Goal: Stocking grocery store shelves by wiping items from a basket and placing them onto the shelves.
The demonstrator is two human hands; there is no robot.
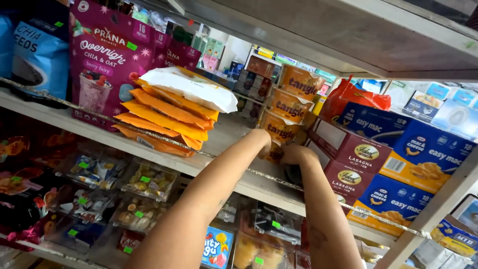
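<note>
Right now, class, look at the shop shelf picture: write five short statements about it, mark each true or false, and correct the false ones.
1. Both hands reach to the orange boxes stacked on the shelf. True.
2. The left hand holds a blue box. False: it is at the lowest orange box, by the right hand.
3. A white packet lies on top of the orange pouches. True.
4. The pink bag stands right of the blue boxes. False: it stands far left of them.
5. The red boxes sit beside the blue boxes. True.
</note>
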